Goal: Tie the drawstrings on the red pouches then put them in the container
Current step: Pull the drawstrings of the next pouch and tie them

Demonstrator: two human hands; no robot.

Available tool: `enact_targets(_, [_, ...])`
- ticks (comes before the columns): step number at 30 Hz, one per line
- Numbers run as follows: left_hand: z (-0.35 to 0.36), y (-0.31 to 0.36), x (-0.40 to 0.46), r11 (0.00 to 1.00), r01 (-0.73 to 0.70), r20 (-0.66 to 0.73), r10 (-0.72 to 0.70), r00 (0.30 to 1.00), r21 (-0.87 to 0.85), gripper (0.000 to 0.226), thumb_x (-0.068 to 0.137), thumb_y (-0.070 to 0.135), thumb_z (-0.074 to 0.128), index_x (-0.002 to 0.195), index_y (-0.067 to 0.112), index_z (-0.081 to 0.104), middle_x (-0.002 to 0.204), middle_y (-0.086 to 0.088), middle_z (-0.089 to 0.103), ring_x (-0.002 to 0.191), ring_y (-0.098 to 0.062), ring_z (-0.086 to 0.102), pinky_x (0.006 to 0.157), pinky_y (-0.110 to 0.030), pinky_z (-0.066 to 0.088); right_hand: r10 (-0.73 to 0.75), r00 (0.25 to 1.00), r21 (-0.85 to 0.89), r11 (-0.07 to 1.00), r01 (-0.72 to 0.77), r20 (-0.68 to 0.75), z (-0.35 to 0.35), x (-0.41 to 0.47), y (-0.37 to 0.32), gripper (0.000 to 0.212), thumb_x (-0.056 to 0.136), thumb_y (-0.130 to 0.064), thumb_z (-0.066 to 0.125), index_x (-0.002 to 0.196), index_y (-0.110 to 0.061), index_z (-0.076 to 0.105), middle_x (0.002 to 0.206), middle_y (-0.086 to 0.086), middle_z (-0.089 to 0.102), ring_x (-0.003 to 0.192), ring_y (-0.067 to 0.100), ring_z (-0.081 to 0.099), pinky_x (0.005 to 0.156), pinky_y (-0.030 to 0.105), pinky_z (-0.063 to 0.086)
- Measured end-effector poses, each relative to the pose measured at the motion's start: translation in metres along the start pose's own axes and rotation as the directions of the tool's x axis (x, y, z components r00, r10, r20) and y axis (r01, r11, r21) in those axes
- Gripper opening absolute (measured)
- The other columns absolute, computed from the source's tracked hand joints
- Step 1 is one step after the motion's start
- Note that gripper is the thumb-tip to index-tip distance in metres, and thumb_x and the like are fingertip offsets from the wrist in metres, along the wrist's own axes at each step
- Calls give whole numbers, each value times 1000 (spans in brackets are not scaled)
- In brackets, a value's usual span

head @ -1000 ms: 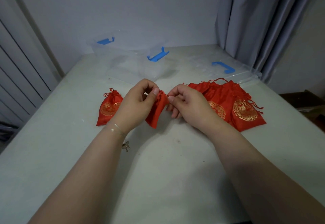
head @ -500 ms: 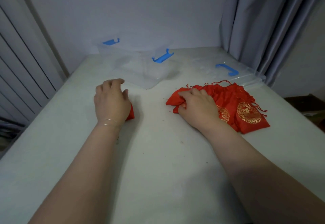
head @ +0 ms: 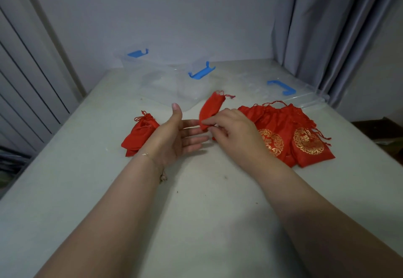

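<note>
My right hand (head: 234,132) pinches the bottom of a red pouch (head: 211,108) and holds it upright above the table, its drawstring end pointing away from me. My left hand (head: 176,138) is open beside it, palm turned toward the pouch, fingers straight and just under it. A small heap of tied red pouches (head: 140,130) lies on the table left of my left hand. To the right lies a pile of flat red pouches with gold print (head: 290,133). The clear container (head: 165,81) with blue latches stands behind, at the back of the table.
The container's clear lid (head: 290,94) with a blue handle lies at the back right, behind the pile. A grey curtain (head: 331,26) hangs at the right, a wall panel at the left. The pale table (head: 207,201) stretches toward me.
My left hand left the tied pouch on the left heap and came back open toward the middle. My right hand lifted a fresh pouch out of the right pile.
</note>
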State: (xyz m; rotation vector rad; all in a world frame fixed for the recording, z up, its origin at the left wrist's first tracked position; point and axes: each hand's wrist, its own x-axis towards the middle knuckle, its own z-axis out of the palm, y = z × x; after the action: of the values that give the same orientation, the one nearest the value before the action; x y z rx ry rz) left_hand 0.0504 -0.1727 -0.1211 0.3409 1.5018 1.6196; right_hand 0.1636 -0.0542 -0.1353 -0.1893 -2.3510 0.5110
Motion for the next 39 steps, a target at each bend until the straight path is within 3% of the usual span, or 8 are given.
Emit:
enact_targets(3, [-6,0,1,996,-43,24,45,999,-84,58,93,57,38,118,9,59,89,-5,68,73,-15,67,69,-28,56,-47,998,84,995,44,35,0,-2,-8,21,84,-17,58,100,-18,71,95,-5,67,93,17,58,85,34,46])
enact_targets(6, [-10,-1,2,985,-145,74,152,986,-94,42,94,39,48,121,10,62,102,-4,71,92,-17,66,86,-30,51,-31,994,138,990,17,105,-1,-3,-12,23,84,-18,55,101,-23,69,96,-12,64,92,10,58,88,35,46])
enact_targets(11, [-4,0,-4,965,-261,20,262,965,-27,20,92,15,56,109,10,64,88,0,73,79,-12,68,67,-24,55,328,945,494,822,-283,-4,-2,-3,-10,29,87,-32,57,112,-29,44,105,-10,59,67,21,63,73,46,54])
enact_targets(15, [3,-1,-9,937,-332,82,324,942,106,26,87,7,61,112,9,64,101,-5,71,89,-14,68,79,-27,56,346,935,508,792,-338,82,-7,0,-3,57,89,-37,60,139,-30,33,129,-11,48,66,14,61,76,37,55])
enact_targets(20, [6,-2,-12,947,-308,126,296,947,87,21,90,22,57,110,20,65,101,1,69,90,-10,66,80,-30,54,356,923,362,849,-384,144,0,1,2,6,91,-27,58,85,-26,58,68,-5,58,64,14,58,71,44,53])
enact_targets(23, [3,-1,-10,966,-257,88,256,963,1,27,96,35,46,104,19,66,93,0,69,85,-13,65,80,-33,52,365,921,356,850,-389,135,-4,1,1,18,91,-24,59,74,-19,58,60,-7,54,50,2,48,59,30,44])
enact_targets(31, [-13,6,-1,894,-284,-171,237,956,-346,26,100,22,39,84,17,59,78,5,71,78,-10,67,78,-26,53,415,907,383,827,-412,80,-19,3,0,32,91,-29,58,64,-13,61,59,0,52,56,7,45,59,27,36])
enact_targets(39, [-11,7,-2,843,-523,-342,532,775,126,34,101,21,36,72,13,51,79,-7,71,76,-21,70,68,-27,54,535,844,580,678,-452,33,-26,8,-2,29,89,-15,55,61,-12,61,61,2,52,67,14,51,68,29,40])
